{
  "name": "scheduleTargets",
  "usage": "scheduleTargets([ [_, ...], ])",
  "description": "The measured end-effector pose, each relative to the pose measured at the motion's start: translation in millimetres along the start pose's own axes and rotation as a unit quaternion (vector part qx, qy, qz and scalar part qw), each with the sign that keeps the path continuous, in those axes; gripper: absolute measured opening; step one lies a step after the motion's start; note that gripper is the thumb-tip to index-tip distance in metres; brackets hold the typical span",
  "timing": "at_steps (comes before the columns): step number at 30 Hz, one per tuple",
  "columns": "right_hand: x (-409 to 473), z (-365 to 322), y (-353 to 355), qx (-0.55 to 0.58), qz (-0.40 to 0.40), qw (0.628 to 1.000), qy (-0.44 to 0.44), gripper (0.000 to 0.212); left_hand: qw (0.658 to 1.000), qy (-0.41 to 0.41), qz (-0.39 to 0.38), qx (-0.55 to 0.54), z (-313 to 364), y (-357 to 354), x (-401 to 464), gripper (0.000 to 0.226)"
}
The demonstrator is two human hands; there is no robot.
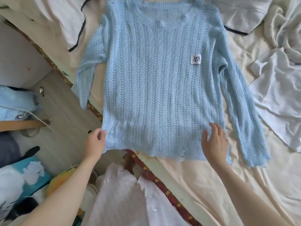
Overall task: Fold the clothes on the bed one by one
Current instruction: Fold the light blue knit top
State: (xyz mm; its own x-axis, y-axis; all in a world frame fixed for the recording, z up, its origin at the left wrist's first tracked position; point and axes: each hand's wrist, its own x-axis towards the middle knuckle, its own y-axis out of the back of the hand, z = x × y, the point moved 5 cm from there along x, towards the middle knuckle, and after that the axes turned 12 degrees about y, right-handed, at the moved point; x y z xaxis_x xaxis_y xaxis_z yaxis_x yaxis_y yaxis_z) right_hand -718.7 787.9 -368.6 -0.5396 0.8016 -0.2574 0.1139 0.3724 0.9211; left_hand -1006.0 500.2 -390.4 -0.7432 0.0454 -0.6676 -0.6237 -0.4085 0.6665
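A light blue open-knit sweater (154, 82) lies spread flat, front up, on the cream bed sheet (211, 185), neck away from me and both sleeves out to the sides. A small white label sits on its chest at the right. My left hand (95, 142) pinches the lower left corner of the hem, which hangs past the bed's edge. My right hand (215, 141) lies flat with straight fingers on the lower right part of the hem.
A white garment with dark trim (73, 30) lies under the sweater's top left. Crumpled white clothes (280, 95) are heaped on the bed at the right. The bed's patterned edge (171, 196) runs diagonally; floor clutter and a pale garment lie at the lower left.
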Motion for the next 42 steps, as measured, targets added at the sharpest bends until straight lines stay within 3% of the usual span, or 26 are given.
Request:
scheduleTargets([
  [3, 15, -51, -14, 0.025, -0.026, 0.997, 0.063, 0.043, 0.999, 0.004, -0.025, 0.019, 10, 8, 15, 0.031],
  [11, 56, -216, -56, 0.072, -0.113, 0.967, 0.217, 0.058, 0.994, -0.106, 0.034, 0.023, 67, 79, 93, 0.033],
  [15, 81, -278, -70, 0.077, -0.12, 0.965, 0.221, 0.056, 0.991, -0.124, 0.038, 0.021, 98, 105, 139, 0.039],
  [20, 105, -311, -86, 0.026, -0.158, 0.971, 0.178, 0.057, 0.993, -0.107, -0.051, 0.027, 111, 100, 181, 0.058],
  [24, 113, -305, -104, -0.026, -0.251, 0.954, 0.164, 0.065, 0.989, -0.107, -0.078, 0.066, 101, 100, 198, 0.046],
  [27, 115, -304, -106, -0.032, -0.275, 0.947, 0.162, 0.068, 0.986, -0.078, -0.127, 0.076, 86, 107, 209, 0.032],
  [32, 115, -307, -102, -0.022, -0.254, 0.955, 0.153, 0.062, 0.99, -0.061, -0.123, -0.023, 85, 141, 208, 0.013],
  [36, 124, -323, -83, 0.064, -0.092, 0.987, 0.115, 0.047, 0.984, -0.08, -0.042, -0.154, 94, 193, 206, 0.019],
  [38, 131, -339, -74, 0.058, -0.043, 0.989, 0.129, 0.052, 0.975, -0.102, 0.0, -0.199, 101, 220, 206, 0.024],
  [42, 150, -377, -69, -0.017, -0.056, 0.974, 0.217, 0.055, 0.958, -0.127, 0.08, -0.244, 117, 265, 209, 0.025],
])
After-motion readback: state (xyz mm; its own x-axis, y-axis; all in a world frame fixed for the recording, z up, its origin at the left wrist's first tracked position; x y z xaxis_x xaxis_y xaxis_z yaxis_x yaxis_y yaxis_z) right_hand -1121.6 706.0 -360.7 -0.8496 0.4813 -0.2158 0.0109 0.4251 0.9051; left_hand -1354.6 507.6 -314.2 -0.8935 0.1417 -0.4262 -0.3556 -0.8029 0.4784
